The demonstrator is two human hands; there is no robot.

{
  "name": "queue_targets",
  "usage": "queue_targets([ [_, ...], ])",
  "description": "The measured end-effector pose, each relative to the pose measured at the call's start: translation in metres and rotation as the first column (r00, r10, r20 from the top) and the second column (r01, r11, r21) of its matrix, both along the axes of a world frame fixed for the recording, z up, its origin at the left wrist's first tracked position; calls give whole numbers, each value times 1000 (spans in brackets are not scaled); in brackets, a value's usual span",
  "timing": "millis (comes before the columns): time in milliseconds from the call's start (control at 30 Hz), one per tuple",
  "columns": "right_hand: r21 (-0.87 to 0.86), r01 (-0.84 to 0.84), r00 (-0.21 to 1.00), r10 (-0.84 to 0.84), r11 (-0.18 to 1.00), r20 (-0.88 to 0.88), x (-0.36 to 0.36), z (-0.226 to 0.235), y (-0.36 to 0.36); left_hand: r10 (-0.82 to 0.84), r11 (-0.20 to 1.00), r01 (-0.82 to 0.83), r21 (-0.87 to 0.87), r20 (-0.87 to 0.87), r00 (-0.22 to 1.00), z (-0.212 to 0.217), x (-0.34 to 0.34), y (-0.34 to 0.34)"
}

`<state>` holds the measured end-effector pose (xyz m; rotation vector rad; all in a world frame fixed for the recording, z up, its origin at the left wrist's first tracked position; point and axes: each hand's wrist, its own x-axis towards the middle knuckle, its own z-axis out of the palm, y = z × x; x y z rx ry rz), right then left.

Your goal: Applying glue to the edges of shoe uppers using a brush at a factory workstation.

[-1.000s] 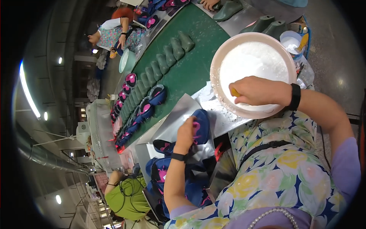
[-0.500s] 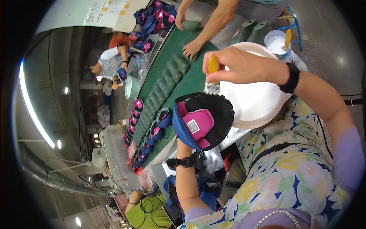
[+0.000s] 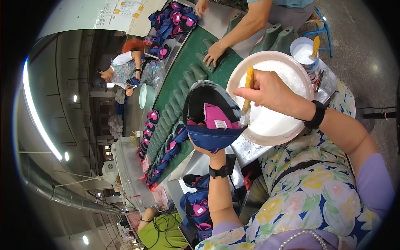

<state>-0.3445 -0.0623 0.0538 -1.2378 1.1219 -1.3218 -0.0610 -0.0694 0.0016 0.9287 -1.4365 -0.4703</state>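
Note:
My left hand [image 3: 203,146] holds up a blue shoe upper [image 3: 218,136] with a black lining and a pink tongue, its open bottom tilted toward me. Whitish wet streaks run along the upper's far and right rim. My right hand [image 3: 278,95] is closed on a paintbrush [image 3: 249,82] with a yellow handle, bristles down against the upper's right edge. Below the brush and right hand is a wide pale basin [image 3: 307,85] of white liquid. The fingers of my left hand are partly hidden behind the upper.
Several green shoe lasts [image 3: 183,87] line a green conveyor belt [image 3: 171,71] beside blue-and-pink uppers [image 3: 171,146]. A co-worker's hand [image 3: 214,54] touches one last. A small bucket [image 3: 306,54] with another brush stands at far right; more uppers [image 3: 199,208] lie by my left forearm.
The brush has moved down from the upper's far edge to its right edge. My left hand has turned and tilted the upper, and white streaks now show along its rim.

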Motion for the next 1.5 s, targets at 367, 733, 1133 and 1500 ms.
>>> queue_targets([
  [367, -196, -94, 955, 144, 976, 258, -24, -2, 8, -86, 643, 400, 653, -458, 885, 29, 38, -7],
  [733, -847, -273, 962, 128, 456, -241, 21, 10, 8, -153, 223, 785, 578, -775, 614, -51, -2, 65],
  [1133, -264, -469, 839, 332, 843, -432, -29, 13, -1, -200, 413, 642, 646, -623, 756, -29, 6, 60],
  [1500, -393, -433, 874, 271, 811, -402, -26, 5, 19, -223, 632, 463, 621, -426, 877, -5, 7, 56],
])
